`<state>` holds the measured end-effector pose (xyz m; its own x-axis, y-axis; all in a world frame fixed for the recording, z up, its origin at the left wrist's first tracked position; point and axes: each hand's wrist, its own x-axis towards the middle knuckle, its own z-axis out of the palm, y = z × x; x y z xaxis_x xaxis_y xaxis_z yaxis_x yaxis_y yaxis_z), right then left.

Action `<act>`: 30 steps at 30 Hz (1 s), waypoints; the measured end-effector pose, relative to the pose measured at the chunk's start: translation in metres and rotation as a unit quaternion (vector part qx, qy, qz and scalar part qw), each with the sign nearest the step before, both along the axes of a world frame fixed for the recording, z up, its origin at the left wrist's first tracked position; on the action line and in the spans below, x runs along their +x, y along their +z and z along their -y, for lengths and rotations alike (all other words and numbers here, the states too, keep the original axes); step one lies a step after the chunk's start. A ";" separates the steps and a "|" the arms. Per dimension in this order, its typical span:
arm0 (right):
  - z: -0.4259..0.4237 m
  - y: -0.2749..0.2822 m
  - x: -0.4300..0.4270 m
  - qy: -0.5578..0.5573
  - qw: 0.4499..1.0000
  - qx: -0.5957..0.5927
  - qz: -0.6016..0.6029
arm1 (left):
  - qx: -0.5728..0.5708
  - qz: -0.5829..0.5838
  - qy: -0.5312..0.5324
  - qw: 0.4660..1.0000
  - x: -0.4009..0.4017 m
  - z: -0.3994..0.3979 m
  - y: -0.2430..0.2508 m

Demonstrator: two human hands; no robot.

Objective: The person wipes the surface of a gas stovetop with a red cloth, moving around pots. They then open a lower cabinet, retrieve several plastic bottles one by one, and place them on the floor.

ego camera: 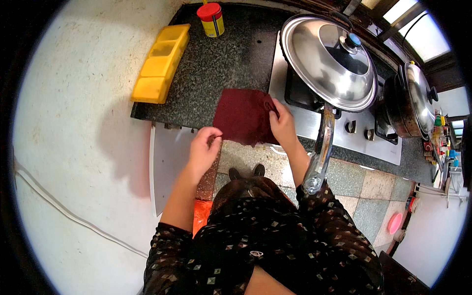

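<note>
A dark red cloth (241,114) is spread over the front edge of the black speckled granite counter (221,70), its near edge frayed and hanging past the stone. At its near left corner, my left hand (205,151) pinches the fabric between thumb and fingers; a bit of dark red shows in the gap. My right hand (283,124) grips the right side, where the cloth is bunched under the thumb.
Right of the cloth, a lidded wok (309,62) sits on the gas hob (383,147), its handle (324,143) jutting toward me. Another lidded pot (402,107) stands farther right. A yellow compartment box (158,66) and a red-lidded container (212,22) occupy the counter's left and back. A cabinet door (169,162) stands ajar.
</note>
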<state>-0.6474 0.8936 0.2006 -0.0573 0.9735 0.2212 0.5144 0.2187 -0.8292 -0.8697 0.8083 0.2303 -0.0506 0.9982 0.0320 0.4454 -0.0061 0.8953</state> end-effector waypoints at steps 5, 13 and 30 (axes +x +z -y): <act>0.028 0.010 0.035 -0.018 0.998 0.023 0.049 | 0.085 -0.220 -0.123 0.964 0.053 -0.025 -0.001; 0.060 -0.019 0.090 0.005 0.982 0.027 0.188 | 0.078 -0.353 -0.166 0.918 0.114 -0.059 -0.036; 0.057 0.001 0.050 -0.128 0.918 -0.087 0.365 | 0.061 -0.355 -0.170 0.917 0.129 -0.194 -0.044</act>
